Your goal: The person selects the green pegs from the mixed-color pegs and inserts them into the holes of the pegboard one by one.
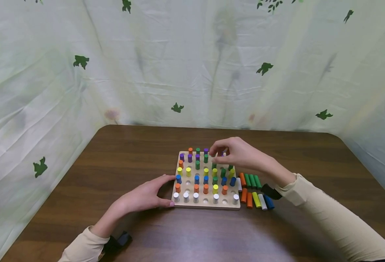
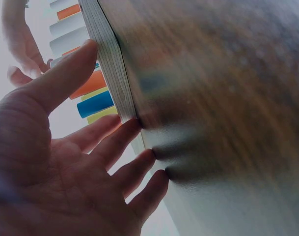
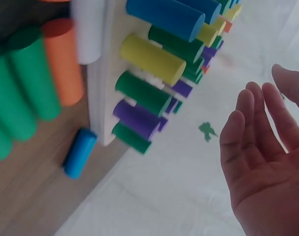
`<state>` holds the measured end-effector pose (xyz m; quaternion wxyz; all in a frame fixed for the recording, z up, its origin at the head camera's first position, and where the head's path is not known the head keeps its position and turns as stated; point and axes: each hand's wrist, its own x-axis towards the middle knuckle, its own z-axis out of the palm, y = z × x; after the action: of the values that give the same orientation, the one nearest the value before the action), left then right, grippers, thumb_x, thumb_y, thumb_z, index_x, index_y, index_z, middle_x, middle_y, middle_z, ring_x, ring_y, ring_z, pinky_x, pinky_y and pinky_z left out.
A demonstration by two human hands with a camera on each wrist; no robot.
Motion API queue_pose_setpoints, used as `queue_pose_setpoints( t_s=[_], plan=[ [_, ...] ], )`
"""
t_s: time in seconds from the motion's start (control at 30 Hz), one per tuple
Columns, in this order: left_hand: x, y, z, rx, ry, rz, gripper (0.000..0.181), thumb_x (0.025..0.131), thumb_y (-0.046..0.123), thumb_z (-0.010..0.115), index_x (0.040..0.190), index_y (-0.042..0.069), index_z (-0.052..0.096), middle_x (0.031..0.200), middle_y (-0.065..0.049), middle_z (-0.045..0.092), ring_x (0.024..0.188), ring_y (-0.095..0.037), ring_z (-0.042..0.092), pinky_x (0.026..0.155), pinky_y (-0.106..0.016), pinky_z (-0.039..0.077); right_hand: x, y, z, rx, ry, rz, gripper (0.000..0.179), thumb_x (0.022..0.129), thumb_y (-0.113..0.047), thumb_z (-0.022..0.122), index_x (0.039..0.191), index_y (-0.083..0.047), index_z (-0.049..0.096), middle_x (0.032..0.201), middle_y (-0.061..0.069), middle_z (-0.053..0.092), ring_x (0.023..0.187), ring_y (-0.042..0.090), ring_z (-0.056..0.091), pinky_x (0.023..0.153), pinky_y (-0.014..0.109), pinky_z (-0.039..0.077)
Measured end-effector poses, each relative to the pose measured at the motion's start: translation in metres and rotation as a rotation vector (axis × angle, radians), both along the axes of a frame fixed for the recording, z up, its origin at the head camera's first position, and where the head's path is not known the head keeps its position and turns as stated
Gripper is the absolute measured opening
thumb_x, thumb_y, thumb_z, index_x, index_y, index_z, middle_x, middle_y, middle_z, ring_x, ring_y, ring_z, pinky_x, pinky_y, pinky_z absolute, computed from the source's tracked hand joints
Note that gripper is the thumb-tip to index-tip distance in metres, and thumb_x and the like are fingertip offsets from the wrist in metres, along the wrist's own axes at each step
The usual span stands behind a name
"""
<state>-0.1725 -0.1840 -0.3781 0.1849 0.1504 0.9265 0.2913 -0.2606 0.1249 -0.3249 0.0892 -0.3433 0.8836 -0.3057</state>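
Observation:
A pale wooden pegboard (image 1: 212,207) lies on the table, with rows of coloured pegs upright in it. White pegs (image 1: 196,197) line its near row, purple pegs (image 1: 189,158) stand toward the far side, and some holes are bare. My left hand (image 1: 143,194) rests at the board's left side, fingers extended and thumb near the front corner; fingertips meet its edge in the left wrist view. Over the far right part hovers my right hand (image 1: 241,154), hiding some pegs. Its fingers are loosely bent, with nothing between them and the thumb in the right wrist view.
Loose pegs lie right of the board, among them green pegs (image 1: 258,182), orange pegs (image 1: 249,200) and a yellow peg (image 1: 256,200). One blue peg (image 3: 79,153) lies apart in the right wrist view. A leaf-patterned cloth (image 1: 195,72) hangs behind the brown table (image 1: 130,145).

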Motion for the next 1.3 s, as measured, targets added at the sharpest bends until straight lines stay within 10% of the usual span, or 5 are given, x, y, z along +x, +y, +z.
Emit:
queue_pose_setpoints(
  t_s=[1.3],
  plan=[
    [-0.001, 0.0, -0.001, -0.003, 0.028, -0.018, 0.085, 0.079, 0.045, 0.08, 0.149, 0.012, 0.042, 0.152, -0.015, 0.039, 0.14, -0.037, 0.033, 0.109, -0.057, 0.03, 0.02, 0.115, -0.056, 0.094, -0.074, -0.162, 0.014, 0.09, -0.023, 0.074, 0.1, -0.014, 0.071, 0.082, -0.005, 0.062, 0.075, 0.016, 0.055, 0.067, 0.031, 0.05]
  ],
)
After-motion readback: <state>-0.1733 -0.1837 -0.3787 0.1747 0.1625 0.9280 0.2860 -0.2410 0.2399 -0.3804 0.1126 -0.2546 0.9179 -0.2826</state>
